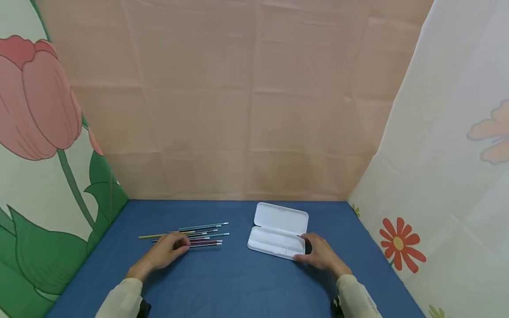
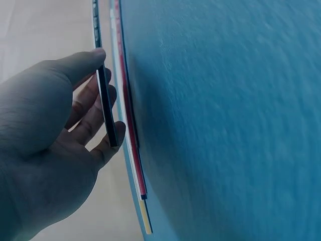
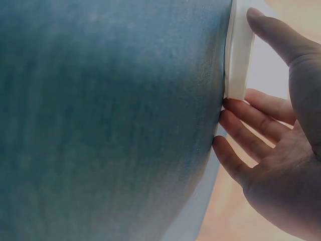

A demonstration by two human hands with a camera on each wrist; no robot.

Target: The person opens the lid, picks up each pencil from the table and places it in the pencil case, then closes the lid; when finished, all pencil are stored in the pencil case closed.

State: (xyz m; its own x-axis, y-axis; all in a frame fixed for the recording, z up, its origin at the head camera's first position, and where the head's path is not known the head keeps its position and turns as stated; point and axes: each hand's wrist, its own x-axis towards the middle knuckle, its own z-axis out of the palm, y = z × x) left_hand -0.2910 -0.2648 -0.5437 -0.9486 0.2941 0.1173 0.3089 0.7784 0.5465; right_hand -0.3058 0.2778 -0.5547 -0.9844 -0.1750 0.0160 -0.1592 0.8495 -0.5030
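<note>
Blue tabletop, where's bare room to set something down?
Between the pencils and the open white case, and nearer, between the sleeves. Crowded: around the left hand at the pencils, and the case's right end, gripped by the right hand.

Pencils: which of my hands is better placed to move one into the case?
Probably your left hand: it pinches a dark pencil beside the other pencils. Your right hand holds the right end of the open white case, away from them.

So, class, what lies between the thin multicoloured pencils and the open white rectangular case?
In the head view, only bare blue tabletop lies between the pencils and the white case.
</note>
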